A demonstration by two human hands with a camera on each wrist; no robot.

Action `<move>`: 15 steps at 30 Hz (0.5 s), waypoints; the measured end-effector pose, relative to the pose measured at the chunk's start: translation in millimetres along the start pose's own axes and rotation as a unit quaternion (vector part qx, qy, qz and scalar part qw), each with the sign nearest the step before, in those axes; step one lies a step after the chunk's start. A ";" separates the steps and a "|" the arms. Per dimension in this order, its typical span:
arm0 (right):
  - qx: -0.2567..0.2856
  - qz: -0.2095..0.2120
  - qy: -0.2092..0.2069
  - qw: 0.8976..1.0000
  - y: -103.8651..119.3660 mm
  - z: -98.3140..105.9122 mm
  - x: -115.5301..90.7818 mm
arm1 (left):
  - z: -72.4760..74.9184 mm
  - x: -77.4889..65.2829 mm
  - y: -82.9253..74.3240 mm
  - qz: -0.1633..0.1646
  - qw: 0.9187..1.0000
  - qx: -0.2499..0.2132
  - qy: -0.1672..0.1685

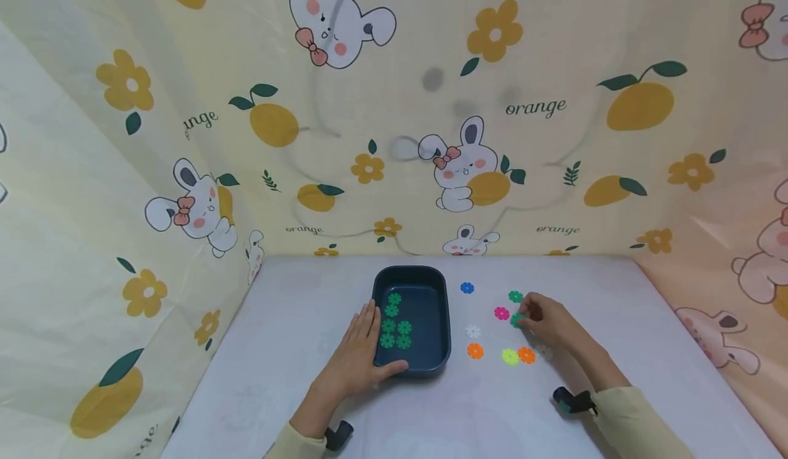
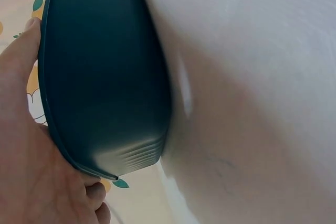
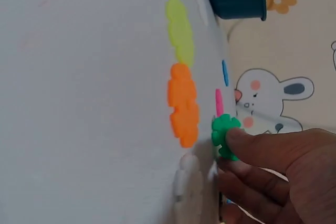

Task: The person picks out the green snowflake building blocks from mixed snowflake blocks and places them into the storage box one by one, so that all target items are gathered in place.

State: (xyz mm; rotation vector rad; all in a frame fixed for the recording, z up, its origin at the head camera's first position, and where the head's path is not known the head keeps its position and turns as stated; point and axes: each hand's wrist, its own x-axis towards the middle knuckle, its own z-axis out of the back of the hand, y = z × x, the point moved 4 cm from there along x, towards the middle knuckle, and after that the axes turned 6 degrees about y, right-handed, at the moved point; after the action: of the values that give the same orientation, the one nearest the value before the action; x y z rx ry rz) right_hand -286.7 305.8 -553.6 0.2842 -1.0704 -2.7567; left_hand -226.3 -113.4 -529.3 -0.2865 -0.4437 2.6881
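Observation:
A dark blue rectangular tray [image 1: 427, 322] stands on the table with several green flower-shaped discs [image 1: 388, 341] in its left half. Along its left side my left hand [image 1: 360, 356] rests with straight fingers, the thumb lying over the near rim. In the left wrist view the outer wall of the tray [image 2: 105, 72] fills the middle, and the hand touches its rim. To the right, my right hand [image 1: 550, 322] pinches a green flower disc [image 3: 223, 129] between thumb and fingers. Just beyond it lies another green disc [image 1: 515, 296].
Between tray and right hand lie a pink disc [image 1: 501, 314], a blue disc [image 1: 467, 288], a white disc [image 1: 473, 332] and an orange disc [image 1: 475, 351]. Nearer are a yellow disc [image 1: 510, 357], a second orange disc [image 1: 526, 355] and another white disc [image 1: 544, 351]. Patterned cloth [image 1: 369, 103] surrounds the table.

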 end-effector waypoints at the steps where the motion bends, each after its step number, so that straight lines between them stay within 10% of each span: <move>1: 0.001 0.001 0.002 1.000 1.5 0.5 0.9 | -0.1 0.2 0.1 0.000 1.000 0.000 -0.001; 15: 0.110 0.089 -0.015 0.990 53.1 -9.8 29.1 | -1.2 -0.2 0.3 0.001 1.000 0.003 -0.003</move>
State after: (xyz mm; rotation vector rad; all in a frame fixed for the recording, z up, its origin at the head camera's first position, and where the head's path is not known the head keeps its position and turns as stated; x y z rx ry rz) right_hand -307.8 254.3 -528.0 0.1655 -1.3397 -2.4974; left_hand -225.8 -113.4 -530.5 -0.2786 -0.4377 2.6917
